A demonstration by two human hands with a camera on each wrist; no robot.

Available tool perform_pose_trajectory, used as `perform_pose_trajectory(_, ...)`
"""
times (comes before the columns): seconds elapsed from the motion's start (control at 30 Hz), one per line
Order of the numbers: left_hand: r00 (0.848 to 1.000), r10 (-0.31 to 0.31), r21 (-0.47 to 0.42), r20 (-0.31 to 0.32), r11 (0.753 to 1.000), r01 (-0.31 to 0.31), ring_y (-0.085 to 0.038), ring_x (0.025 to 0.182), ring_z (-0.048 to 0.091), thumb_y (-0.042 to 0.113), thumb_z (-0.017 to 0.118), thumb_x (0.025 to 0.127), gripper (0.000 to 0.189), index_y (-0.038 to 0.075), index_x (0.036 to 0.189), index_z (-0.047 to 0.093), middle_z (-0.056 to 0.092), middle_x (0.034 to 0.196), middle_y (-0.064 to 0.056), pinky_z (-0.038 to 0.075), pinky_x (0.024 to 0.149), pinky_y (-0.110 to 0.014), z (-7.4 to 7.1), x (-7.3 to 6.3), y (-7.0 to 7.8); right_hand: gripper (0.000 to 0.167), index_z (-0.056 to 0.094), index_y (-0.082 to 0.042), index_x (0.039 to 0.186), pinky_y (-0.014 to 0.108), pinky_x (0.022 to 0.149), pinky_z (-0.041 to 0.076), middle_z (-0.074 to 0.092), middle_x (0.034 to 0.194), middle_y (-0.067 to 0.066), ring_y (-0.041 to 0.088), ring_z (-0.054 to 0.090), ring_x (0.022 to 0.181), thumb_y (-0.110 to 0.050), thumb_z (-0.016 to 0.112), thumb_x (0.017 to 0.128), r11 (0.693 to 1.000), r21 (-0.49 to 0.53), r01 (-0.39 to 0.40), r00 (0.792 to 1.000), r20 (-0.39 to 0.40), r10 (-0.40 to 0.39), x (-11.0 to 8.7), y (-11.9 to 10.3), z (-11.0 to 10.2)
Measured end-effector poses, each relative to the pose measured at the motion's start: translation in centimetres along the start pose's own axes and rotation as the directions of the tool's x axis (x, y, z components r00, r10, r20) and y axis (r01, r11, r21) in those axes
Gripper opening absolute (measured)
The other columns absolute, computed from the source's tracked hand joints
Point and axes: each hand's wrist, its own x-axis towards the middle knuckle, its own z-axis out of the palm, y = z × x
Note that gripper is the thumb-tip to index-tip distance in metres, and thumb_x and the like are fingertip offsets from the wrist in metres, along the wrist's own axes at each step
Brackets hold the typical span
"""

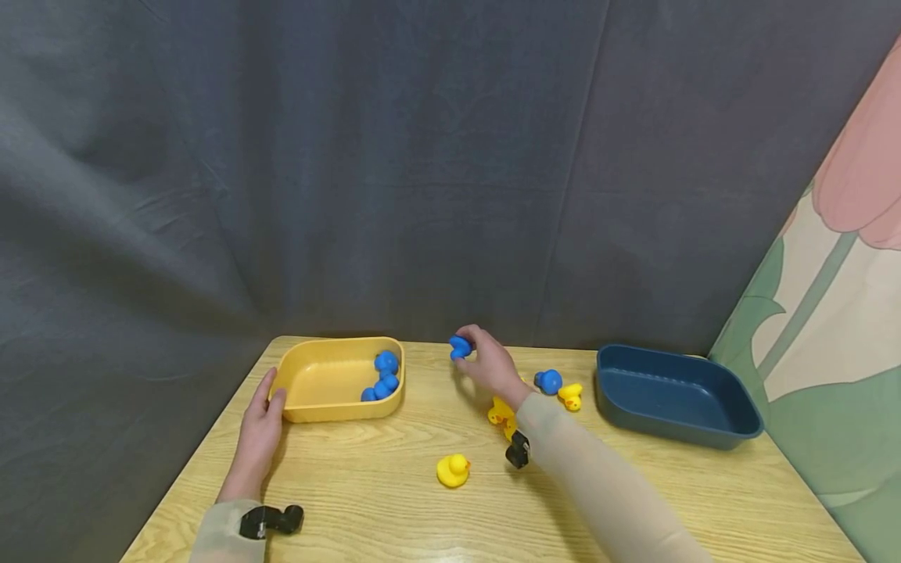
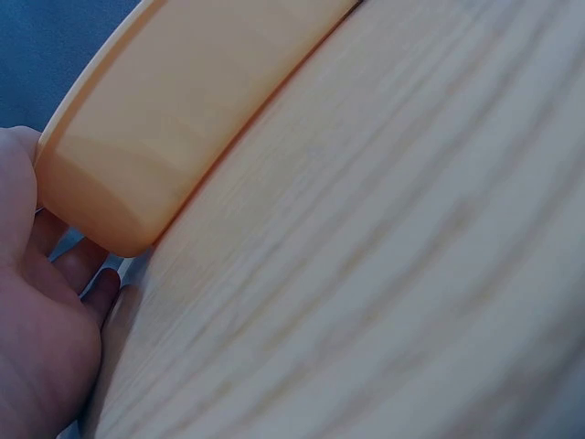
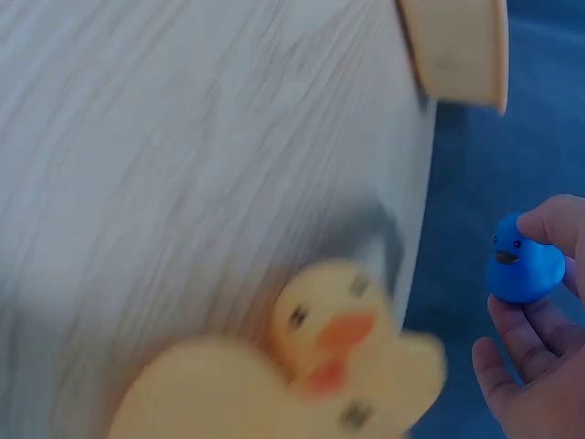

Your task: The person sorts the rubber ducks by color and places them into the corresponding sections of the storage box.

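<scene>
Biggest thing here is a dark grey-blue cloth (image 1: 422, 172) hanging across the back, all soft folds and creases. Right side has a floral panel (image 1: 823, 422), pink bloom with green leaves. Then the table (image 1: 352, 500), pale wood look with streaky grain. Light sleeves (image 1: 605, 485) cover both forearms, which reach forward over it. 2 smooth trays with rounded corners: a navy tray (image 1: 676, 434) on the right and a yellow tray (image 1: 338, 412) on the left, with blue ducks (image 1: 386, 361) bunched at its right end.

The left hand (image 1: 260, 422) isn't clenched at all, its fingers lie along the yellow tray's left side with the thumb by the near corner. The right hand (image 1: 493, 367) is raised between the trays, pinching the held duck (image 3: 523, 274), a smooth blue one, between thumb and fingers.

Smallest stuff is rubbery-looking and round-headed: 1 loose blue duck (image 1: 548, 381) near the navy tray, 1 tipped yellow duck (image 1: 571, 396) just beside it, some yellow ducks (image 1: 500, 410) partly hidden by the right wrist, and 1 upright yellow duck (image 1: 453, 471) nearer the front.
</scene>
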Motion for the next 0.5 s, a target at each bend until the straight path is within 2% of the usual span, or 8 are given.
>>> perform_pose_trajectory(0.13, 1.000, -0.006, 0.002, -0.001, 1.000, 0.006, -0.034, 0.170, 0.004, 0.043, 0.035, 0.121, 0.067, 0.027, 0.180, 0.007, 0.007, 0.185, -0.009, 0.010, 0.136, -0.057, 0.0, 0.0, 0.0, 0.045, 0.062, -0.007, 0.143, 0.051, 0.108, 0.053, 0.068, 0.135, 0.012, 0.033, 0.064, 0.122, -0.010, 0.081, 0.102, 0.999, 0.021, 0.047, 0.999, 0.001, -0.047, 0.3, -1.5, 0.7)
perform_pose_trajectory(0.33, 1.000, -0.007, 0.003, -0.001, 1.000, 0.007, -0.036, 0.170, 0.004, 0.043, 0.035, 0.121, 0.068, 0.025, 0.180, 0.007, 0.007, 0.185, -0.010, 0.011, 0.135, -0.059, 0.0, 0.0, 0.1, 0.049, 0.061, -0.009, 0.146, 0.048, 0.111, 0.053, 0.070, 0.139, 0.010, 0.030, 0.067, 0.124, -0.013, 0.083, 0.101, 0.995, 0.077, 0.069, 0.996, 0.043, -0.072, 0.8, -3.6, 1.8)
perform_pose_trajectory(0.5, 1.000, -0.015, 0.007, -0.001, 1.000, 0.015, -0.036, 0.170, 0.004, 0.044, 0.035, 0.121, 0.067, 0.028, 0.180, 0.007, 0.007, 0.185, -0.010, 0.010, 0.135, -0.059, 0.0, -0.1, 0.1, 0.051, 0.060, -0.008, 0.147, 0.049, 0.113, 0.054, 0.071, 0.140, 0.012, 0.030, 0.068, 0.124, -0.011, 0.083, 0.101, 0.987, 0.134, 0.090, 0.992, 0.078, -0.101, 1.0, -4.9, 2.7)
